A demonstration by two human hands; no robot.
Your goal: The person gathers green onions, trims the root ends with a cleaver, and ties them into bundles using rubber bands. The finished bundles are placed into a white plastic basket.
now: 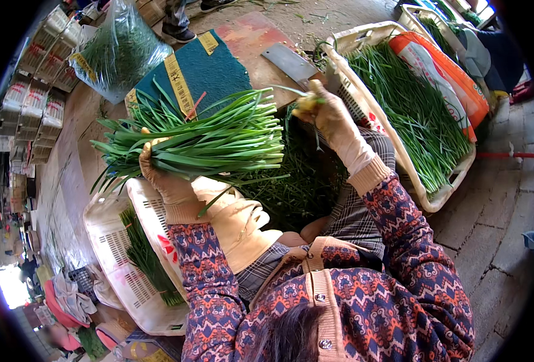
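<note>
My left hand (158, 167), in a stained thin glove, grips a thick bunch of green garlic chives (221, 135), its cut pale ends towards the right. My right hand (325, 113), gloved too, is raised right of those ends; its fingers are closed on a few thin stray stalks (289, 90). Beyond it, a cleaver with a broad metal blade (289, 62) lies on a worn board (260, 38). A teal mat with yellow tape (221, 68) is behind the bunch. Loose green trimmings (294, 190) fill the space between my knees, partly hidden by the bunch.
At the right, a white plastic crate (391, 131) holds loose chives and an orange-white bag (447, 86). Another white crate (113, 267) at the left holds tied chives (144, 258). A clear bag of greens (122, 50) stands at the back left, near a person's shoes (178, 34).
</note>
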